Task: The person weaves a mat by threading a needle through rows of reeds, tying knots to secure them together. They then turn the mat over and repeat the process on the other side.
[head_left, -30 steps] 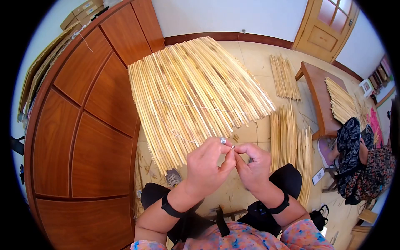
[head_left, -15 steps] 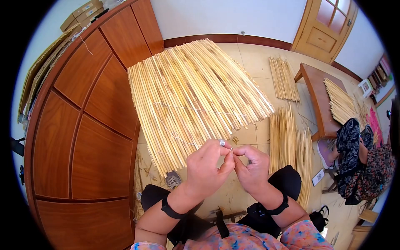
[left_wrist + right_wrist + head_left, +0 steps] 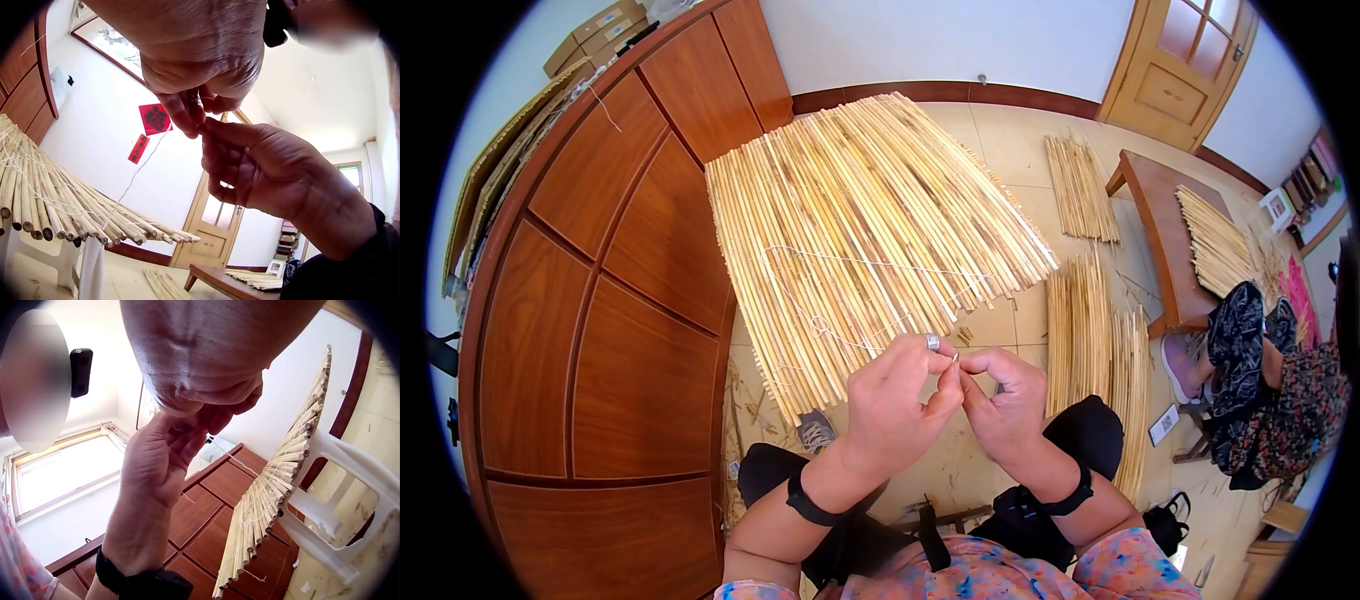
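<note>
The left hand [image 3: 897,402] and right hand [image 3: 1007,405] meet at the fingertips in front of the reed mat [image 3: 870,220], each with thumb and forefinger pinched. A tiny pale tip shows between them, and the rest of what they pinch is hidden. In the left wrist view a white string [image 3: 132,179] rises from the mat's edge towards the left hand [image 3: 203,59], close to the right hand [image 3: 269,165]. Loose loops of string [image 3: 870,260] lie across the mat. The right wrist view also shows string [image 3: 234,459] between mat and hands.
Reed bundles [image 3: 1080,335] lie on the floor at the right, more on a wooden bench [image 3: 1165,250]. Beside it sits another person [image 3: 1265,400]. A wooden cabinet [image 3: 640,350] lines the left. White plastic supports [image 3: 328,519] stand under the mat.
The view has shifted slightly since the earliest frame. Both hands stay pinched together, with hardly any movement at the fingertips.
</note>
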### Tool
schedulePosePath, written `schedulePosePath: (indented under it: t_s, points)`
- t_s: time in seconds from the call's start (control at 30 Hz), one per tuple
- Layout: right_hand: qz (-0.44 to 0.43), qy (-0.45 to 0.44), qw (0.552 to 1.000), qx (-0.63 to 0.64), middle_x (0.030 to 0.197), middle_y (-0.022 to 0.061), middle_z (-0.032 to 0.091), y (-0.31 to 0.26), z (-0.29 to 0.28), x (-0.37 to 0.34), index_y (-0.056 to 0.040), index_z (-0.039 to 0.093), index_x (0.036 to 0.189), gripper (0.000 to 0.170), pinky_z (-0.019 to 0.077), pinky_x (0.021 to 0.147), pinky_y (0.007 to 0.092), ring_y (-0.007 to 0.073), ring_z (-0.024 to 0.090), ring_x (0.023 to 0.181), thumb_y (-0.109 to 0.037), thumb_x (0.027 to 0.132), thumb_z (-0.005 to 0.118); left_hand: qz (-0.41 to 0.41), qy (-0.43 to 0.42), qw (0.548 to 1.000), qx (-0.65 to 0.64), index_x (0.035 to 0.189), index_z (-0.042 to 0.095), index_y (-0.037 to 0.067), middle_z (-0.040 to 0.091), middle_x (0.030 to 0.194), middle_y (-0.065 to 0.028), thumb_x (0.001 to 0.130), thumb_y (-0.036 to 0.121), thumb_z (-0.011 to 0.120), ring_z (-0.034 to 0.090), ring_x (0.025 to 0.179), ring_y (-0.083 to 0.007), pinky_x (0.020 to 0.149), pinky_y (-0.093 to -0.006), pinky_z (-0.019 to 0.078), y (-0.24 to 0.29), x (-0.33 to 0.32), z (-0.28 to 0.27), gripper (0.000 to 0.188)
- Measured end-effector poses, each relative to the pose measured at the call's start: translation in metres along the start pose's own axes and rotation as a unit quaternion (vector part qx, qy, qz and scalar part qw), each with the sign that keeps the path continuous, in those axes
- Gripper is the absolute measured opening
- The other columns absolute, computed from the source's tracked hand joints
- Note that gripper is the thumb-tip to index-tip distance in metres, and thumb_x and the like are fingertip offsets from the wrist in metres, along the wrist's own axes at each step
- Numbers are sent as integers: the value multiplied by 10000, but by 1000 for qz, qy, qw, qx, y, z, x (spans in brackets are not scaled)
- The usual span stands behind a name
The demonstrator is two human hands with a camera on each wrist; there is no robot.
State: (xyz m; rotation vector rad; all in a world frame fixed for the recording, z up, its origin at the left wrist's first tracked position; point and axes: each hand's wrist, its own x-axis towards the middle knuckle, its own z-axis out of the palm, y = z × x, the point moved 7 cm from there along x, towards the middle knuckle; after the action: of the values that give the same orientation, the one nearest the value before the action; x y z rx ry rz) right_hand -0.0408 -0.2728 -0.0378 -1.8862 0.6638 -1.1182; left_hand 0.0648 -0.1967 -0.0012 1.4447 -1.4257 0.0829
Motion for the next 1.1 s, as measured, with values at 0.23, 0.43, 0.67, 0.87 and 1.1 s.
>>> schedulePosePath:
  t_s: [0.23, 0.43, 0.67, 0.87, 1.1]
  points:
    - [-2, -1, 1000, -1, 751, 117, 663, -1, 0, 0, -8, 664, 841, 119, 484, 600, 284, 222, 655, 672, 28, 736, 708, 2, 0, 1000, -3, 804, 570, 16, 649, 820, -132, 697, -70, 680, 661, 721, -253, 618, -298, 529, 0, 0, 0, 175]
    - [-1, -4, 1000, -5, 755, 115, 666, 1, 1, 0, -12, 667, 843, 110, 486, 603, 287, 220, 657, 678, 17, 744, 707, 28, 20, 999, -4, 809, 557, 25, 606, 774, -117, 691, -33, 702, 628, 653, -260, 530, -308, 497, 1, 1, -1, 195]
    - [-1, -14, 1000, -6, 751, 112, 666, -1, 1, 1, -14, 670, 851, 105, 486, 599, 286, 218, 657, 673, 4, 756, 710, -1, 3, 1000, 3, 815, 581, 17, 648, 813, -125, 706, -68, 687, 660, 718, -246, 616, -292, 526, 0, 1, -1, 174]
    - [6, -16, 1000, -7, 753, 115, 669, -3, 1, 2, -14, 674, 850, 98, 488, 595, 292, 225, 658, 668, -9, 760, 715, 14, 13, 1000, -5, 841, 578, 25, 623, 800, -121, 710, -25, 698, 642, 673, -253, 562, -297, 510, -2, 2, -1, 184]
    - [-7, -26, 1000, -10, 770, 126, 674, -6, 1, 3, -23, 682, 856, 109, 493, 593, 303, 242, 664, 679, -22, 758, 729, -127, -1, 984, -122, 874, 616, -6, 623, 795, -117, 797, -8, 658, 654, 709, -198, 597, -278, 528, -20, -1, 0, 87]
